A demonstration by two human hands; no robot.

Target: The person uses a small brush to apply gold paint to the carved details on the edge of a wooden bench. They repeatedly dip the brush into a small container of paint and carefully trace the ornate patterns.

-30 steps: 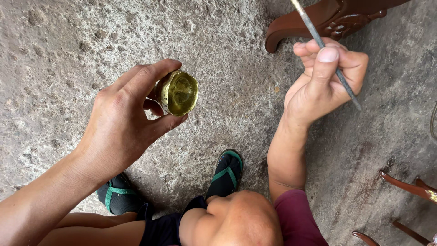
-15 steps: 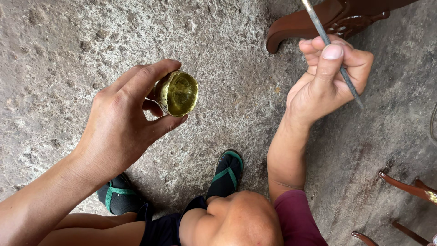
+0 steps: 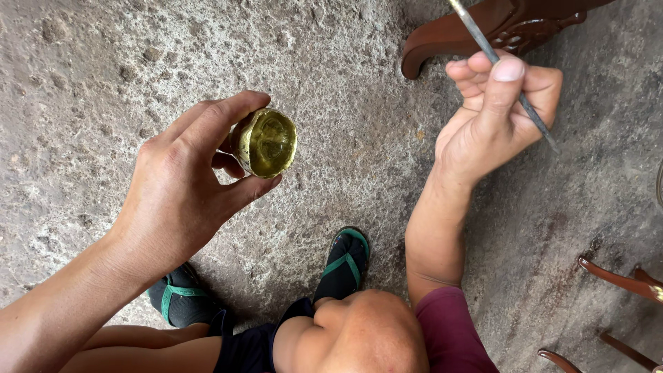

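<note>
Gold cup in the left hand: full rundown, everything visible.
The small cup is round, coated in shiny gold-yellow, its inside wet-looking with gold liquid. It lies tipped sideways, mouth toward the camera, above the rough concrete floor. The left hand pinches it, fingers over its top, thumb beneath. Nothing else touches it.

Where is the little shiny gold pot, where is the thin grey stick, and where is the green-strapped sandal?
Small shiny gold pot (image 3: 266, 142), head view: on its gold-coated inside.
Thin grey metal stick (image 3: 475, 29), head view: on its shaft above the right hand.
Black sandal with green straps (image 3: 342, 266), head view: on the straps.
</note>
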